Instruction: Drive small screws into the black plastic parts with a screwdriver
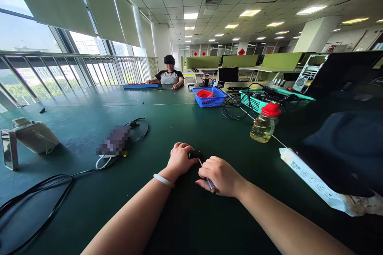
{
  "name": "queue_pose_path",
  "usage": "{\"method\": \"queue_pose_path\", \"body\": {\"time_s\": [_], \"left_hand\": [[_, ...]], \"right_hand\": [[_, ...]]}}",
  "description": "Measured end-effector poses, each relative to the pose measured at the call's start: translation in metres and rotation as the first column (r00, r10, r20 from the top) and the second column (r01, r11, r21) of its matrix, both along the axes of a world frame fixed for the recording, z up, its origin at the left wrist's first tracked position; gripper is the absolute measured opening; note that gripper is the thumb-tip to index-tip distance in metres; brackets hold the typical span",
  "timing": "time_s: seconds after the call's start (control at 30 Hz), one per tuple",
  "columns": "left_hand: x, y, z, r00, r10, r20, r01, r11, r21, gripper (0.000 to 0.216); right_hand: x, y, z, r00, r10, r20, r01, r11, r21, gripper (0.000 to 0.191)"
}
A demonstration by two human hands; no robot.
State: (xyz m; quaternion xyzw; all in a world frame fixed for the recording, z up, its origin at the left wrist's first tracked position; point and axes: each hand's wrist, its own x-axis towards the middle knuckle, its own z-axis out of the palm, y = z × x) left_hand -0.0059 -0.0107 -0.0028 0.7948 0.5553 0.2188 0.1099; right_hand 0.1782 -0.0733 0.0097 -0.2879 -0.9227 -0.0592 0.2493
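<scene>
My left hand (pixel 180 157) is closed around a small black object (pixel 195 154), low over the dark green table (pixel 167 127). What kind of object it is cannot be made out. My right hand (pixel 220 175) grips a screwdriver (pixel 212 186) by its purplish translucent handle, fingers wrapped round it. The thin metal shaft points up and left, and its tip meets or nearly meets the black object. A white band circles my left wrist.
A blue basket (pixel 209 101) with red contents, a green basket (pixel 254 102) of black cables and a red-lidded bottle (pixel 265 123) stand ahead and right. At left lie a cable (pixel 62 176) and a white container (pixel 36 135). A person (pixel 169 73) sits across the table.
</scene>
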Motion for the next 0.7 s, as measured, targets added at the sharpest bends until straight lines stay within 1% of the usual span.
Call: {"method": "queue_pose_path", "body": {"time_s": [0.13, 0.23, 0.33, 0.43, 0.7], "left_hand": [[0.0, 0.0, 0.001, 1.0, -0.009, 0.003, 0.009, 1.0, -0.008, 0.033], [-0.001, 0.0, 0.001, 1.0, -0.012, 0.011, 0.012, 1.0, -0.016, 0.034], [-0.001, 0.0, 0.002, 1.0, -0.008, 0.017, 0.008, 1.0, -0.016, 0.035], [-0.001, 0.0, 0.002, 1.0, -0.007, 0.019, 0.007, 1.0, -0.013, 0.034], [-0.002, -0.001, 0.003, 1.0, -0.016, 0.027, 0.016, 1.0, -0.018, 0.032]], "right_hand": [[0.007, 0.002, 0.006, 0.987, -0.037, -0.154, 0.03, 0.998, -0.048, 0.023], [0.013, 0.004, 0.009, 0.948, -0.089, -0.307, 0.039, 0.986, -0.165, 0.021], [0.016, 0.006, 0.01, 0.899, -0.16, -0.407, 0.053, 0.963, -0.263, 0.023], [0.016, 0.006, 0.009, 0.881, -0.173, -0.439, 0.053, 0.961, -0.273, 0.024], [0.011, 0.007, 0.005, 0.898, -0.134, -0.419, 0.038, 0.972, -0.23, 0.023]]}}
